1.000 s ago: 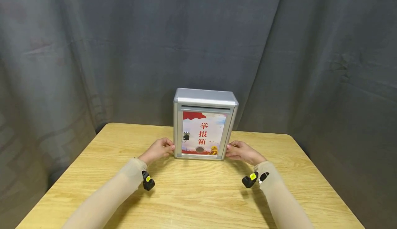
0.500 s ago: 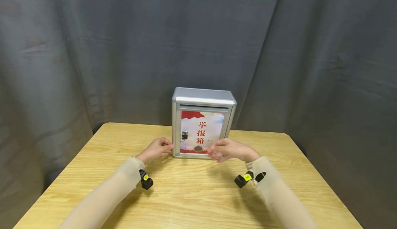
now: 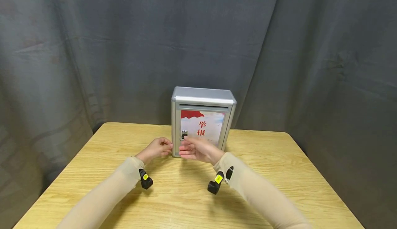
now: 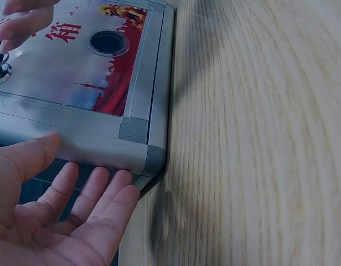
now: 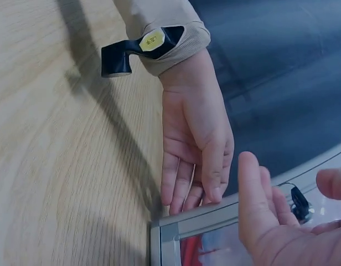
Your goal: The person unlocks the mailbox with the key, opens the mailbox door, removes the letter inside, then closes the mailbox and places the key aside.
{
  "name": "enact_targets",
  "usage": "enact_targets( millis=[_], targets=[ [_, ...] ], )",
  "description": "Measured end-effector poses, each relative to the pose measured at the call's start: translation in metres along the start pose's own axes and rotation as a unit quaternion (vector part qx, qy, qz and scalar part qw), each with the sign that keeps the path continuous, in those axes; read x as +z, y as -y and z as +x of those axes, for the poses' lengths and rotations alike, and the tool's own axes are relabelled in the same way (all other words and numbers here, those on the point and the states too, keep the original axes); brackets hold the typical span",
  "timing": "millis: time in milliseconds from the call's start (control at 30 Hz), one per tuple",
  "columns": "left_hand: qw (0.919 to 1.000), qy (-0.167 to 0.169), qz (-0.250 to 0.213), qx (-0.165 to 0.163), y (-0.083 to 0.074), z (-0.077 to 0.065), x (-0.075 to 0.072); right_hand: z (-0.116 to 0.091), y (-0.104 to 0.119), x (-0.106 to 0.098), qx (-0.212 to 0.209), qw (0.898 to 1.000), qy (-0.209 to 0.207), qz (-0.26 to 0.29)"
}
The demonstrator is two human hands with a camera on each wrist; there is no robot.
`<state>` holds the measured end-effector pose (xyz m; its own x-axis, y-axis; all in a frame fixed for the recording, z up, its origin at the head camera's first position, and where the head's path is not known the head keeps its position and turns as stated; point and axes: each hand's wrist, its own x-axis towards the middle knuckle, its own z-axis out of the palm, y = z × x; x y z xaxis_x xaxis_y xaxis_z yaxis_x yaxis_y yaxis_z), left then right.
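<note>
I judge the box (image 3: 204,118), mid-frame on the worktop (image 3: 186,194), light, stiff, best held by its sides; left hand (image 3: 156,149), fingers relaxed, touches one edge, right hand (image 3: 200,149), fingers extended, near the lock (image 3: 184,133).

The right hand (image 3: 200,149) is removed from the right side of the box (image 3: 203,101) and is now positioned across the front panel (image 3: 214,120), fingers (image 3: 187,152) near the lock (image 3: 184,134). In the head view, it now covers the lowest character (image 4: 63,32) and round window (image 4: 109,42). The right sleeve (image 3: 257,191) is displaced leftward.
</note>
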<state>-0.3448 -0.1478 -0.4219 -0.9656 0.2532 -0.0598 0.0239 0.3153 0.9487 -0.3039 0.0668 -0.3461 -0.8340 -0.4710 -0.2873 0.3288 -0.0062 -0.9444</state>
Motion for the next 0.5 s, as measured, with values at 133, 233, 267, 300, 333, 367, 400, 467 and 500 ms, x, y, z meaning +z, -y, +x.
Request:
enact_targets(
  millis=[133, 233, 267, 300, 333, 367, 400, 467, 500],
  targets=[
    [1.0, -0.001, 0.002, -0.005, -0.002, -0.001, 0.0, 0.006, 0.001, 0.004, -0.01, 1.0, -0.015, 0.021],
    [1.0, -0.001, 0.003, -0.007, -0.003, -0.002, 0.001, 0.008, 0.001, 0.006, -0.013, 0.999, -0.03, 0.021],
    [1.0, -0.001, 0.002, -0.007, -0.004, -0.002, 0.001, 0.009, 0.001, 0.006, -0.012, 0.999, -0.036, 0.021],
    [1.0, 0.001, 0.002, -0.005, -0.004, -0.002, 0.001, 0.01, 0.001, 0.006, -0.011, 0.999, -0.042, 0.02],
    [1.0, 0.002, 0.002, -0.004, -0.004, -0.002, 0.002, 0.01, 0.001, 0.006, -0.01, 0.999, -0.048, 0.018],
    [1.0, 0.003, 0.001, -0.002, -0.004, -0.002, 0.002, 0.011, 0.0, 0.005, -0.011, 0.998, -0.054, 0.017],
    [1.0, 0.003, 0.001, -0.002, -0.004, -0.002, 0.002, 0.012, 0.0, 0.005, -0.012, 0.998, -0.058, 0.016],
    [1.0, 0.003, -0.001, -0.001, -0.004, -0.002, 0.002, 0.013, 0.0, 0.005, -0.013, 0.998, -0.063, 0.016],
    [1.0, 0.003, -0.001, -0.001, -0.004, -0.002, 0.002, 0.013, 0.0, 0.004, -0.015, 0.998, -0.064, 0.017]
  ],
)
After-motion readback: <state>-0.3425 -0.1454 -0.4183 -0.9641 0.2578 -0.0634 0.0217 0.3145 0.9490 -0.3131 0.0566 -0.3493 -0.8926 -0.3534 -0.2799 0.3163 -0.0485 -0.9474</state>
